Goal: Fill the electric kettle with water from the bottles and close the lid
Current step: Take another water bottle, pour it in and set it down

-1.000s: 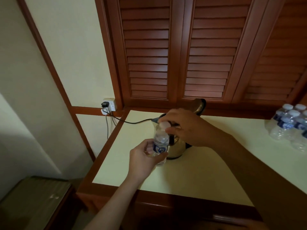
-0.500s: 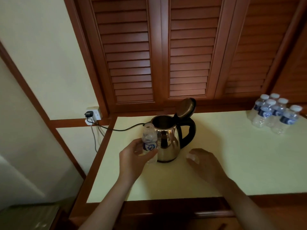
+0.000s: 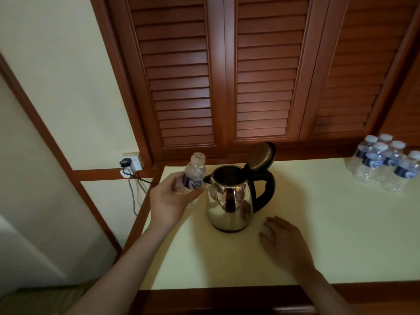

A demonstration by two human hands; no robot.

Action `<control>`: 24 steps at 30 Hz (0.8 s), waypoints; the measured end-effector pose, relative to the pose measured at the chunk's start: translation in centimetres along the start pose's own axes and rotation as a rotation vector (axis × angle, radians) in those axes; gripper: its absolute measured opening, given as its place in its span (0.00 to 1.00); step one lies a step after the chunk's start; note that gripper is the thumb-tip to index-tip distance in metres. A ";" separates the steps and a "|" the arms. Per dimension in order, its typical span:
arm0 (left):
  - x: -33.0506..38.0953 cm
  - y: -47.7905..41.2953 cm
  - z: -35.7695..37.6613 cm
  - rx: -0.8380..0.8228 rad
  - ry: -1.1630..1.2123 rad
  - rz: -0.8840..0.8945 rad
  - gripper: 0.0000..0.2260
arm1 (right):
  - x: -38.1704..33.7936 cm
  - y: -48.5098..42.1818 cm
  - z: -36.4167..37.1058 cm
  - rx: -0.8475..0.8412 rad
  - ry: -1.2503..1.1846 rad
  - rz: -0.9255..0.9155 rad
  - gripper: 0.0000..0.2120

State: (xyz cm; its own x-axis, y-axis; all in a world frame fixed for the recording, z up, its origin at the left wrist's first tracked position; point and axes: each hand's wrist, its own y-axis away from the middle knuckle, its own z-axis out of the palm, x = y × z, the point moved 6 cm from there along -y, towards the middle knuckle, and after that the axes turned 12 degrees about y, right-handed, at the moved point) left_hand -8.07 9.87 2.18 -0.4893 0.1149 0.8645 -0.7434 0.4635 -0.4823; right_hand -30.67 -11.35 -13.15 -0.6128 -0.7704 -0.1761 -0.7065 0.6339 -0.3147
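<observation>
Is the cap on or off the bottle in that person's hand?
Off. The bottle in the left hand shows a bare, open neck with no white cap, unlike the capped bottles at the right.

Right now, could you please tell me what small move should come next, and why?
Probably tip the bottle in the left hand over the kettle: the bottle is uncapped and held roughly upright just beside it, and the lid stands open.

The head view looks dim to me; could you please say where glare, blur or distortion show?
Head view: dim, warm light; bright reflections on the kettle; the louvred doors lean, skewed by the wide-angle lens; the right hand is shadowed and soft-edged, the left hand gripping the bottle clearer.
</observation>
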 end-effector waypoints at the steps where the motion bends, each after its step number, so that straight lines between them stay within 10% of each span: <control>1: 0.3 -0.7 -0.1 -0.008 -0.032 0.033 0.20 | 0.1 0.0 0.1 0.002 0.000 0.000 0.20; 24: 2.8 -6.2 0.9 -0.254 -0.648 0.432 0.25 | 0.3 -0.2 -0.6 0.093 -0.034 0.026 0.15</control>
State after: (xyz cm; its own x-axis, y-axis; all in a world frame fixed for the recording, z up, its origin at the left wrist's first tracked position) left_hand -5.23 6.56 7.46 -0.9331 -0.1655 0.3194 -0.3411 0.6887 -0.6398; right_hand -30.93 -11.61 -12.60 -0.6170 -0.7568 -0.2158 -0.6540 0.6456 -0.3942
